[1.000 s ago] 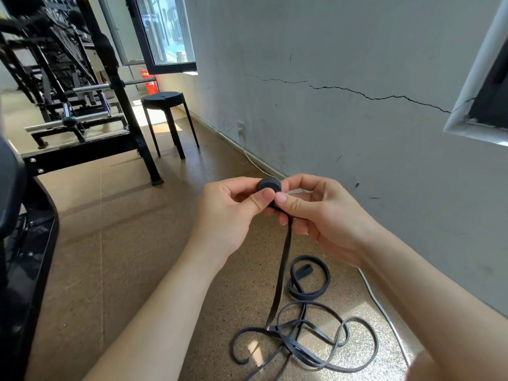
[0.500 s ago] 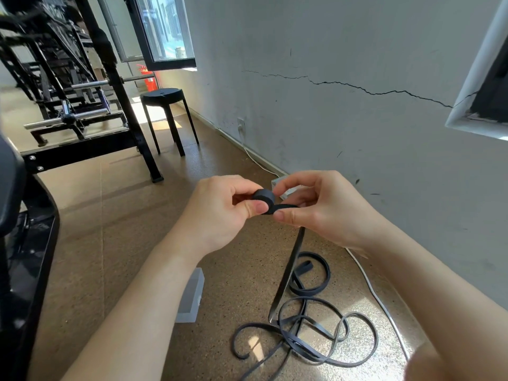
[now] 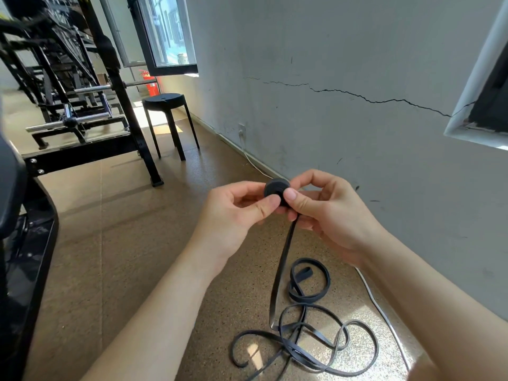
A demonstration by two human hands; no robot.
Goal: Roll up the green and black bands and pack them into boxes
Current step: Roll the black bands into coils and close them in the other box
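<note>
Over brown floor, left hand and right hand pinch black band roll

You have two hands up, your left hand and your right hand. They pinch one black band between them. Beyond your left hand stands one black stool. One white cable runs below your right wrist.

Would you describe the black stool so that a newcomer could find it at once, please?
Follow the cracked grey wall back to the open window. Just below it stands the black stool. Unlike the barred black gym frame beside it, it has a round seat and slim legs.
</note>
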